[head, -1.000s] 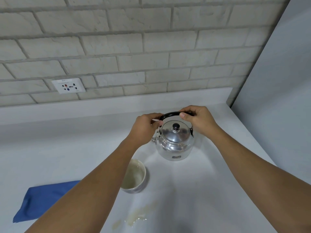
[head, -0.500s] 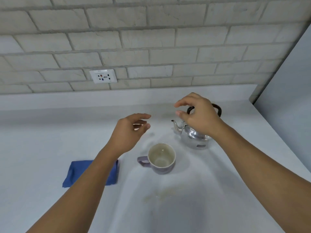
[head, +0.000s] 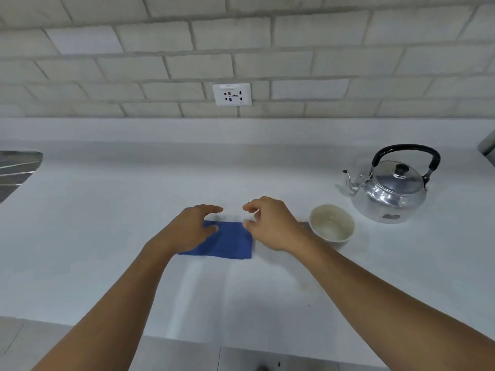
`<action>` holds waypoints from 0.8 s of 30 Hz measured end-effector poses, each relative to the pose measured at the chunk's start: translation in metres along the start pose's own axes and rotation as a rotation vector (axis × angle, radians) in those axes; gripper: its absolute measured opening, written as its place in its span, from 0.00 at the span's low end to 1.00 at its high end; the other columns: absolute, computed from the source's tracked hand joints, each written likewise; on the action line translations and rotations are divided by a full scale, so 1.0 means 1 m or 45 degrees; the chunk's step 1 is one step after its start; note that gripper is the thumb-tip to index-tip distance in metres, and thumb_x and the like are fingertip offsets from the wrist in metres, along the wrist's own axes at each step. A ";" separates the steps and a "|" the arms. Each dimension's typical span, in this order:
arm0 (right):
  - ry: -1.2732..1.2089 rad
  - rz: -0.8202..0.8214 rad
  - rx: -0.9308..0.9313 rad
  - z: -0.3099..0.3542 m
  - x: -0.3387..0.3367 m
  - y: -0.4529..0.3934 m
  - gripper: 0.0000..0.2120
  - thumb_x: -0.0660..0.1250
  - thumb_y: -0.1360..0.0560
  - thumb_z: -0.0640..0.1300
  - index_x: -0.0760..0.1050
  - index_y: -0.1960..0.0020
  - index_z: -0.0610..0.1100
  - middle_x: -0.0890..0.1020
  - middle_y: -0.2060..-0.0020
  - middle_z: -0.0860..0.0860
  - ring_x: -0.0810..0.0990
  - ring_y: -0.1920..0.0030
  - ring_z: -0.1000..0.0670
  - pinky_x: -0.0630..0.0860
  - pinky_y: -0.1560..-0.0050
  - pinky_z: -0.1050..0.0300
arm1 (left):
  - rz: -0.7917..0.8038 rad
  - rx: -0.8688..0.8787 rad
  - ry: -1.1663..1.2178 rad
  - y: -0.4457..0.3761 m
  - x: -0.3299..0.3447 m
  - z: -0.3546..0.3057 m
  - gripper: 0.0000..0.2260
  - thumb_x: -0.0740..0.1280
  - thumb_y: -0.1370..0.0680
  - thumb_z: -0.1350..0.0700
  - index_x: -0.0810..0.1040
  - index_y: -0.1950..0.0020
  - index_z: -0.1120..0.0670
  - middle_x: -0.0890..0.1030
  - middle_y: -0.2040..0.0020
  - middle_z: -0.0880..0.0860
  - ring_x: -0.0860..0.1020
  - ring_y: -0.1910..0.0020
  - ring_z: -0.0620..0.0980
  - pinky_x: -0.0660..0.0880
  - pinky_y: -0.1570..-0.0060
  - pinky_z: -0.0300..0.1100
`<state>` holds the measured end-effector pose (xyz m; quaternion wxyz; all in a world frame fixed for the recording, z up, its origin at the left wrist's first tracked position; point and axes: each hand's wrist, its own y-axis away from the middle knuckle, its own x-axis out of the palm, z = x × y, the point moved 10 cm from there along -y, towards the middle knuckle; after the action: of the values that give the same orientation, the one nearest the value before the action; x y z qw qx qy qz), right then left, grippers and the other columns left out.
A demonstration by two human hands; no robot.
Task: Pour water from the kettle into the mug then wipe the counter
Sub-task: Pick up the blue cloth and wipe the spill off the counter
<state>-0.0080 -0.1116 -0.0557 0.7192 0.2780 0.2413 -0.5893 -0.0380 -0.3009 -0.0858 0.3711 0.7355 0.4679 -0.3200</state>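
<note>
A folded blue cloth [head: 227,243] lies flat on the white counter [head: 107,223] in the middle of the view. My left hand [head: 191,228] hovers over its left part, fingers spread, holding nothing. My right hand [head: 270,223] is just above the cloth's right edge, fingers curled but apart, empty. To the right stands a mug [head: 332,226] with a pale inside. Behind it on the right sits a shiny metal kettle [head: 391,188], upright, lid on, black handle raised, spout pointing left.
A white wall socket [head: 232,94] is set in the pale brick wall behind the counter. A metal sink edge [head: 16,170] shows at far left. The counter's front edge [head: 214,341] runs below my forearms. A faint smear [head: 304,286] marks the counter near my right forearm.
Both hands left the kettle and moved left to the blue cloth. The view swung left, so kettle and mug now sit at the right.
</note>
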 end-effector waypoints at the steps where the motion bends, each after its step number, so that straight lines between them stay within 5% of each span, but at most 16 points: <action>1: 0.011 0.025 0.046 -0.005 0.014 -0.004 0.22 0.69 0.23 0.46 0.75 0.29 0.46 0.77 0.34 0.50 0.77 0.37 0.49 0.71 0.41 0.60 | 0.004 -0.019 -0.021 0.001 0.001 0.012 0.21 0.68 0.18 0.56 0.74 0.24 0.47 0.76 0.24 0.47 0.75 0.27 0.52 0.67 0.33 0.38; 7: 0.199 0.031 0.158 -0.029 0.069 -0.016 0.29 0.65 0.21 0.49 0.63 0.22 0.42 0.69 0.28 0.47 0.65 0.29 0.44 0.68 0.32 0.53 | -0.041 -0.040 0.027 0.008 0.007 0.052 0.23 0.67 0.18 0.61 0.72 0.22 0.53 0.73 0.22 0.52 0.73 0.25 0.54 0.68 0.26 0.45; 13: 0.298 -0.070 0.117 -0.032 0.079 -0.020 0.23 0.64 0.19 0.49 0.70 0.26 0.42 0.72 0.35 0.45 0.67 0.34 0.43 0.69 0.34 0.52 | -0.081 0.003 -0.054 0.010 0.011 0.061 0.22 0.66 0.17 0.58 0.72 0.22 0.55 0.76 0.28 0.55 0.70 0.28 0.57 0.66 0.30 0.44; 19: 0.075 -0.107 0.211 -0.036 0.079 -0.013 0.11 0.67 0.20 0.45 0.78 0.43 0.39 0.74 0.44 0.44 0.78 0.49 0.44 0.76 0.47 0.51 | -0.158 0.052 -0.004 0.007 0.012 0.058 0.08 0.68 0.18 0.60 0.83 0.41 0.56 0.74 0.46 0.52 0.70 0.42 0.53 0.69 0.41 0.42; 24: -0.179 -0.192 0.168 -0.024 0.063 0.013 0.06 0.68 0.23 0.44 0.77 0.51 0.41 0.81 0.56 0.48 0.78 0.59 0.50 0.71 0.65 0.67 | -0.192 0.101 0.144 0.021 -0.001 0.046 0.05 0.67 0.18 0.59 0.78 0.51 0.49 0.79 0.54 0.47 0.76 0.57 0.48 0.70 0.55 0.39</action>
<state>0.0164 -0.1385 -0.1145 0.6681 0.2637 0.1711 -0.6744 -0.0247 -0.3464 -0.1038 0.2895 0.7292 0.5291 -0.3234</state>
